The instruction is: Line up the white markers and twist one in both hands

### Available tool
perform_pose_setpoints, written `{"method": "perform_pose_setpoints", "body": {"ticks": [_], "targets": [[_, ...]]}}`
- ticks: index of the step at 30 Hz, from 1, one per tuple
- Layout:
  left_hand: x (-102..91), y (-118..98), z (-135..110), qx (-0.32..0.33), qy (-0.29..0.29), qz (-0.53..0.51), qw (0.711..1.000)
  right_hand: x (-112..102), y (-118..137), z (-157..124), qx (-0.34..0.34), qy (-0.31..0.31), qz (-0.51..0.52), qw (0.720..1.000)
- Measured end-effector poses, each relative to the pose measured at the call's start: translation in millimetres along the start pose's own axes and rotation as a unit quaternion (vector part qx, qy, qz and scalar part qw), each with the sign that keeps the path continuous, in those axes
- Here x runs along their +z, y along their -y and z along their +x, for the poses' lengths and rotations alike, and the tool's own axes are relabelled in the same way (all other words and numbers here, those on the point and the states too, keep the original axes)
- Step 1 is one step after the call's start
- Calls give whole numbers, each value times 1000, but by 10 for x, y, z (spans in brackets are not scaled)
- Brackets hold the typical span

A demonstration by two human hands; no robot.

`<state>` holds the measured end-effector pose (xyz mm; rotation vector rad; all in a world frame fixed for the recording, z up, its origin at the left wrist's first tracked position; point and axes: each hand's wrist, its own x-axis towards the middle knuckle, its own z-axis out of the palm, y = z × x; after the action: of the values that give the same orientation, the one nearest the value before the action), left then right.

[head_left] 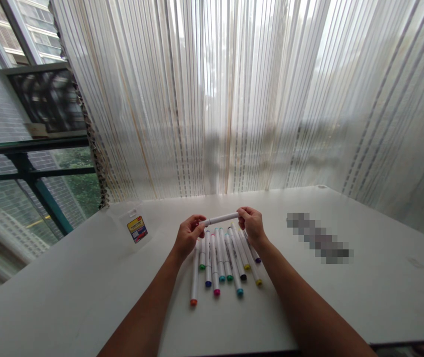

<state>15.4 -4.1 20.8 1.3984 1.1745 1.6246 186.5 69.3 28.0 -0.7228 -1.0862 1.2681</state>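
The fingers (pixel 198 224) of both hands were clamped on the ends of a long white marker pen (pixel 219 219), up in the air. The left hand (pixel 188 236) and the right hand (pixel 252 226) were just above a row of white marker pens with bright caps (pixel 222 265). The pens lay on a white tabletop (pixel 85 287), near a clear plastic bag (pixel 132 225) with a yellow label.
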Motion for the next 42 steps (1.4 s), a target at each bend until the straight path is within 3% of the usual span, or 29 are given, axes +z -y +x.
{"method": "perform_pose_setpoints", "body": {"ticks": [19, 27, 42], "targets": [[-28, 13, 13, 26, -55, 19, 998, -23, 2, 25, 7, -27, 22, 999], [-53, 19, 8, 25, -80, 49, 995, 7, 13, -17, 13, 5, 10, 1000], [-21, 49, 1, 14, -84, 60, 995, 6, 5, -15, 14, 6, 16, 1000]]}}
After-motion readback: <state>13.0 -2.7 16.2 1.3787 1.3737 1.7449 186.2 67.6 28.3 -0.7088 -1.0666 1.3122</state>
